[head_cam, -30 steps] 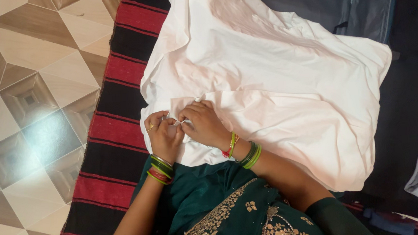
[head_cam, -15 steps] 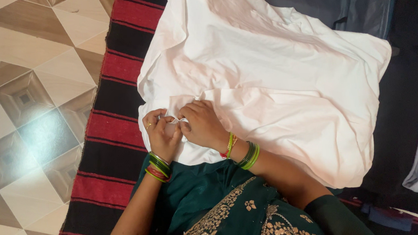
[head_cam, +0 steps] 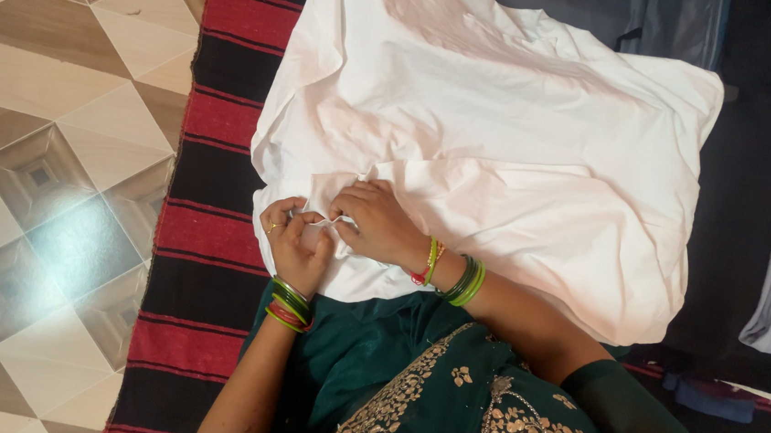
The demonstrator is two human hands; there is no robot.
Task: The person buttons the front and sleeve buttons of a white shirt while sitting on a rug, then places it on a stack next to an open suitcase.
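Left hand (head_cam: pixel 294 246) and right hand (head_cam: pixel 375 226) pinch the soft, light white cotton cloth (head_cam: pixel 508 143) at its lower-left hem; it likely creases easily.

White cloth (head_cam: pixel 490 144), crumpled, spread on striped mat (head_cam: pixel 208 175).

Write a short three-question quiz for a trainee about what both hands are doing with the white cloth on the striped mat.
1. True or false: the left hand and the right hand both pinch the near edge of the crumpled white cotton cloth.
2. What lies under the cloth? A) bare tiled floor B) red and black striped woven mat C) a wooden table
3. Fill in: both wrists wear green ____.

Key: 1 true; 2 B; 3 bangles.
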